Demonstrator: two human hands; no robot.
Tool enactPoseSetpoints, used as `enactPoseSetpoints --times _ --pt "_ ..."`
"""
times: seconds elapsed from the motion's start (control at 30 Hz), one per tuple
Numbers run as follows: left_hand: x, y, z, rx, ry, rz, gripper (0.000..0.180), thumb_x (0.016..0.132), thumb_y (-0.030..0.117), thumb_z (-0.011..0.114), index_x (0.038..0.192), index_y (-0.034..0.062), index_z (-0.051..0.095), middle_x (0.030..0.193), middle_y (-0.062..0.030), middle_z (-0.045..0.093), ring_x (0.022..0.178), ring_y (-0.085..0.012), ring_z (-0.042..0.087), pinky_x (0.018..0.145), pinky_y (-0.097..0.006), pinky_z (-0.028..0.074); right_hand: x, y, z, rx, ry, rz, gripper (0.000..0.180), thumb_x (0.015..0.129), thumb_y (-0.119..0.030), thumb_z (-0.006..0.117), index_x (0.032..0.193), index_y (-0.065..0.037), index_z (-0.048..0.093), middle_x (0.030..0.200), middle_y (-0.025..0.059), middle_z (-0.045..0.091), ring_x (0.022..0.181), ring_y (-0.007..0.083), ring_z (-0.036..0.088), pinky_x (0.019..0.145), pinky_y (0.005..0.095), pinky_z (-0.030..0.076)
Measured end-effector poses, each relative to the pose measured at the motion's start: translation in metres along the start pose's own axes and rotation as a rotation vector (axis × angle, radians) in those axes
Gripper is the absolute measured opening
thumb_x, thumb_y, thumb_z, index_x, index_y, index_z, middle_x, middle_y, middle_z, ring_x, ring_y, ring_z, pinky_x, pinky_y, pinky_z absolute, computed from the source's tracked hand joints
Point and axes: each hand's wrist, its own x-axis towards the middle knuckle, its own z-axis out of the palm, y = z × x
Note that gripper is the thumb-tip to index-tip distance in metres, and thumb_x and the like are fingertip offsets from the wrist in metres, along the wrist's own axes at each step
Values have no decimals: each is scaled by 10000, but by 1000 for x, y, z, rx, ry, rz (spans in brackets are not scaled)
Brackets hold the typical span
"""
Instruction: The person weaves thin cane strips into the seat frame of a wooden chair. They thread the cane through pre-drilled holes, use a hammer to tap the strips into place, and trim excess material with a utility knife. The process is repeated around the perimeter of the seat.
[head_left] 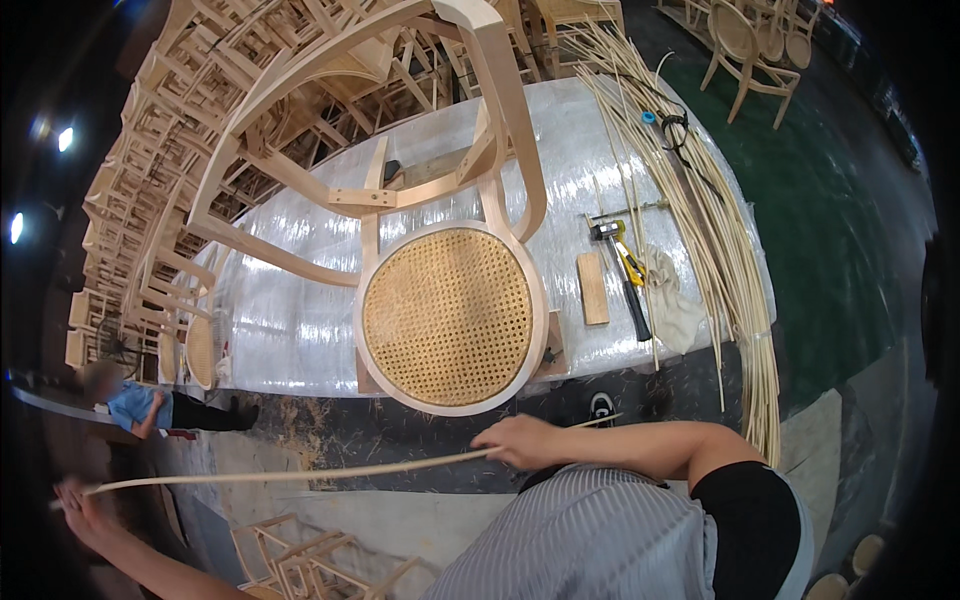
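A long thin rattan strip (300,473) stretches between my two hands, below the table edge. My left hand (75,500) grips its far left end, arm stretched out. My right hand (525,440) pinches the strip near its right end, close to my striped shirt. Just above, a wooden chair frame (420,190) lies on its side on the table, its round woven cane backrest (448,316) facing me.
The table (290,310) is wrapped in shiny plastic. On it lie a hammer (625,275), a small wood block (592,288), a cloth (675,305) and a bundle of rattan strips (720,250). Stacked chair frames (150,180) fill the left; another person (150,405) crouches there.
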Motion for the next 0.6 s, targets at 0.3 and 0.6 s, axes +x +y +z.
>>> enactPoseSetpoints --times 0.3,0.6 --pt "-179 -112 -117 1083 566 -307 221 1070 193 563 1179 1 579 1117 -163 539 1029 -296 505 903 -415 395 -64 24 -119 -587 244 16 214 985 -356 697 1023 -146 682 856 85 693 810 338 716 645 490 551" --pt "-529 -250 71 618 -1107 -757 496 990 238 714 1429 34 607 1487 -205 602 1330 -370 605 1092 -427 496 -20 18 -81 -496 -225 85 231 950 -365 691 965 -139 731 878 90 714 851 339 730 709 511 551"
